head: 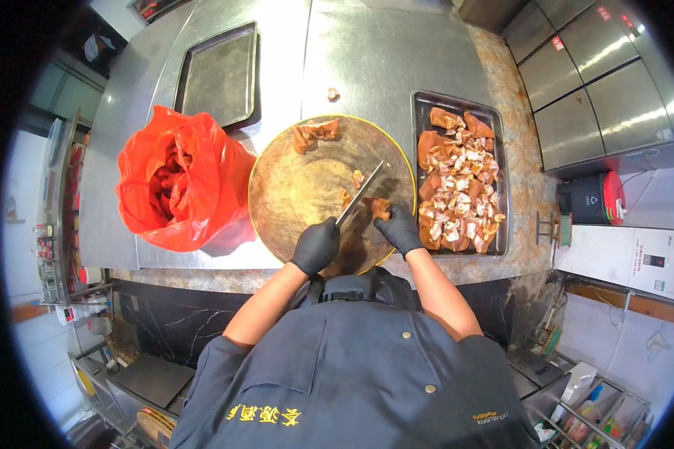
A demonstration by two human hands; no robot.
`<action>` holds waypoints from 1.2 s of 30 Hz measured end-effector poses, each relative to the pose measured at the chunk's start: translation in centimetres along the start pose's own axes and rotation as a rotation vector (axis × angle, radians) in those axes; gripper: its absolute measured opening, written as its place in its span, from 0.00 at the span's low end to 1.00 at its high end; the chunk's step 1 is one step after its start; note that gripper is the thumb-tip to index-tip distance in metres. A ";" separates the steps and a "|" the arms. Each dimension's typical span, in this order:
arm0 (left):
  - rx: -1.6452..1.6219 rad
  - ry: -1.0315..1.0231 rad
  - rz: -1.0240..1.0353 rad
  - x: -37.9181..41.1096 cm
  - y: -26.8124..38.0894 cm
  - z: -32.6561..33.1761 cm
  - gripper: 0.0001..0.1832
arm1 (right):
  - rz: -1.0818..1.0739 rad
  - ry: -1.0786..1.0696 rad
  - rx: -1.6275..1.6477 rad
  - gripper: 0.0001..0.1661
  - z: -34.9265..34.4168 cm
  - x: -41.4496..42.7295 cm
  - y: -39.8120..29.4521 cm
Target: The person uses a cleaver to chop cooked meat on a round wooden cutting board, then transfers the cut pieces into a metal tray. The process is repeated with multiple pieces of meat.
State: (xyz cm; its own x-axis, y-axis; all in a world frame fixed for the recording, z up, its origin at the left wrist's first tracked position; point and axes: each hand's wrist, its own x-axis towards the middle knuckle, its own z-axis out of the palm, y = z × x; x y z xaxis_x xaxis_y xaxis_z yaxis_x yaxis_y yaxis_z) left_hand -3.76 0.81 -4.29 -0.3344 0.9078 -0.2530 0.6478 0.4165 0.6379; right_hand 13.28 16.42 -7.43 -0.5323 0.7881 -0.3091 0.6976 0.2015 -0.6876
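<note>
In front of me lies a round wooden chopping board (297,191) with a yellow rim. My left hand (318,246), in a black glove, grips a knife (360,192) whose blade points away and to the right over the board. My right hand (400,229), gloved too, holds a brown piece of cooked meat (380,207) near the board's right side. Two small scraps (344,197) lie close to the blade. A larger folded brown piece of meat (316,133) rests at the board's far edge.
Right of the board stands a dark metal tray (502,168) heaped with cut meat pieces (460,185). A red plastic bag (213,179) holding more meat stands to the left, with a bare tray (219,78) behind it. One scrap (333,94) lies on the steel worktop (365,62).
</note>
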 end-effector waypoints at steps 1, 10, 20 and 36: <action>-0.031 0.007 0.022 0.0 0.6 -0.5 0.09 | -0.024 0.018 -0.038 0.22 0.3 0.3 0.5; 0.038 -0.038 0.037 0.5 1.8 -0.1 0.07 | -0.284 0.066 -0.240 0.16 2.2 -1.1 0.9; -0.008 -0.157 0.004 0.2 0.2 2.5 0.10 | -0.325 0.061 -0.379 0.18 3.1 -0.1 4.5; 0.037 -0.160 0.008 1.8 0.9 1.3 0.11 | -0.390 0.148 -0.341 0.23 0.2 -0.3 3.8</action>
State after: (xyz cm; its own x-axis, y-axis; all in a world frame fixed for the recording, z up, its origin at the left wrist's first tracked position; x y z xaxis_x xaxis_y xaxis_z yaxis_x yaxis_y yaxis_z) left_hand -2.90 2.92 -5.10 -0.2177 0.9064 -0.3620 0.6755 0.4076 0.6144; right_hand 16.00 16.86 -10.06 -0.7273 0.6852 0.0395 0.5906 0.6542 -0.4725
